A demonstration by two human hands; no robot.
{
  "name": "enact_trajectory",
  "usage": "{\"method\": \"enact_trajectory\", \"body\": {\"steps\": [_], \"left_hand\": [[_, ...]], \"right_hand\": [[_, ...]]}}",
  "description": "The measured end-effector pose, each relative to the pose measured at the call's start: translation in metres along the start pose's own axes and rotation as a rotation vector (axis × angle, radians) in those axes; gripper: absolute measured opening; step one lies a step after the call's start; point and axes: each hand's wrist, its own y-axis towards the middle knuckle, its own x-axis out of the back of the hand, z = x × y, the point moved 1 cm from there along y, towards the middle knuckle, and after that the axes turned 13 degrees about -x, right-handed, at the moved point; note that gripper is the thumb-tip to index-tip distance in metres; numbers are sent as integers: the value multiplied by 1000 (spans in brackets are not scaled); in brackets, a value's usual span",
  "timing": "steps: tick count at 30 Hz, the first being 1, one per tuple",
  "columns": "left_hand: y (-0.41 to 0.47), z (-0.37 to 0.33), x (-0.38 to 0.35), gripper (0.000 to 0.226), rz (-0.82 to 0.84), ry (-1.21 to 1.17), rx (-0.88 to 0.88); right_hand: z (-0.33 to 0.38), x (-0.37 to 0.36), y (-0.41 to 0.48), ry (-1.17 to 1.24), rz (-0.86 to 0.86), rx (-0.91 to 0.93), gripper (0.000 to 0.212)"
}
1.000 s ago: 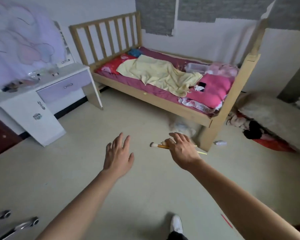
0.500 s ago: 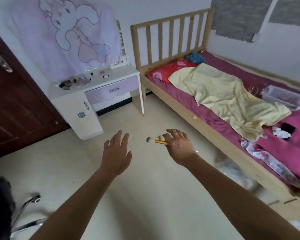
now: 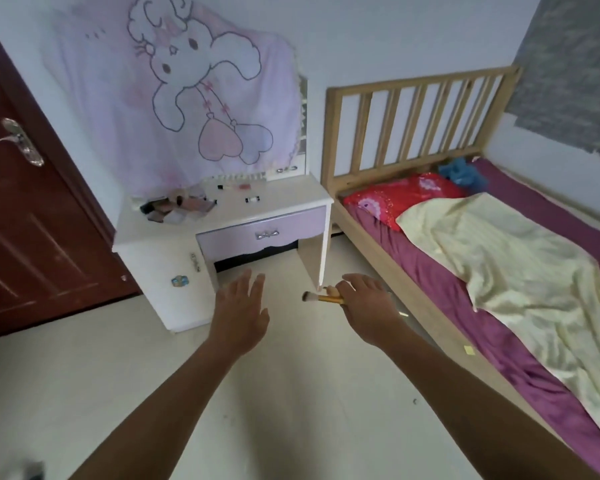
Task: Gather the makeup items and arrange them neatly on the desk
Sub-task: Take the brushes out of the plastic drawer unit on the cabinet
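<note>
Brushes, gold-handled and pale-bristled (image 3: 321, 298), we judge light and stiff; our right grip (image 3: 368, 303) holds their handles, left grip (image 3: 240, 310) wide and empty.

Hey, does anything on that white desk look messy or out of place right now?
Yes. At the left end of the desk top, a heap of makeup items lies jumbled, pieces overlapping at odd angles. A few small bottles lie scattered singly nearer the middle. The right hand grips makeup brushes, not yet on the desk.
</note>
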Motion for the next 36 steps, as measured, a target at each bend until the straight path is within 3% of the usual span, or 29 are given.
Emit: {"method": "enact_trajectory", "body": {"steps": [2,6,10,14,18,27,36], "left_hand": [[45,24,4,69,-7,-1,14],[122,65,-9,70,-1,3,0],[206,115,-45,72,19,22,26],[289,168,-71,69,71,76,83],[359,222,-69,67,73,111,155],[439,345,-98,63,125,95,305],[512,517,-185,63,352,-49,238]], "right_hand": [[-2,-9,48,19,-20,-12,20],[-11,-50,133,58,-50,-5,44],[-22,-117,225,63,-29,34,39],[-31,-186,326,58,57,53,15],[-28,-233,429,65,134,121,15],[48,-314,585,93,293,265,17],[143,-429,675,18,514,157,20]]}}
